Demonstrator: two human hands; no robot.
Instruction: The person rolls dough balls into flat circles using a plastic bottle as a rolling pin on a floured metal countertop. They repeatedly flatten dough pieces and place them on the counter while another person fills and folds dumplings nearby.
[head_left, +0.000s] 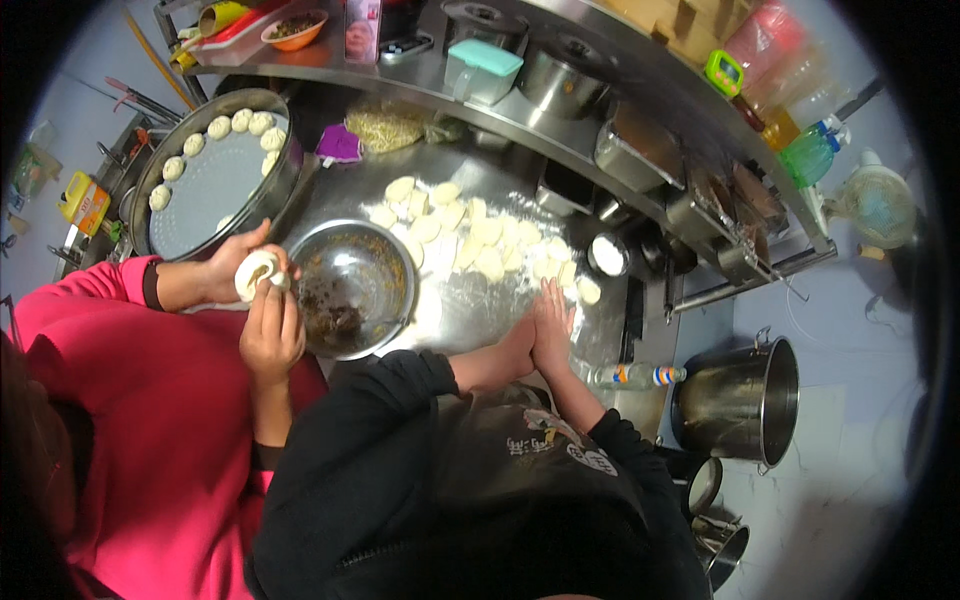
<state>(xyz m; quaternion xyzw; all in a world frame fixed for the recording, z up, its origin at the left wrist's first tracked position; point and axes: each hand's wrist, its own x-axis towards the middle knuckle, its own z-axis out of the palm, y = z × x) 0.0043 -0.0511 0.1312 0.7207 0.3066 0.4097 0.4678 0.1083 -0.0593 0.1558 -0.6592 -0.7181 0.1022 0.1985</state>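
My two hands meet over the floured steel worktop (480, 315). My right hand (555, 322) is stretched out flat, its fingertips beside the nearest dough pieces (550, 268). Against its side lies my left hand (519, 346), its fingers mostly hidden. What is under the palms cannot be seen. Several flattened, floured dough pieces (487, 232) spread across the worktop beyond my hands. A small bowl of white powder (607, 255) stands to their right. On my left, a co-worker in a pink top holds a partly gathered dough wrapper (256, 276) beside a steel bowl of dark filling (337, 324).
A round steamer tray (199, 187) with pleated buns stands at the far left. A shelf (480, 105) with pots and containers overhangs the back. A clear bottle (634, 376) lies on its side at my right, near a large steel stockpot (739, 401).
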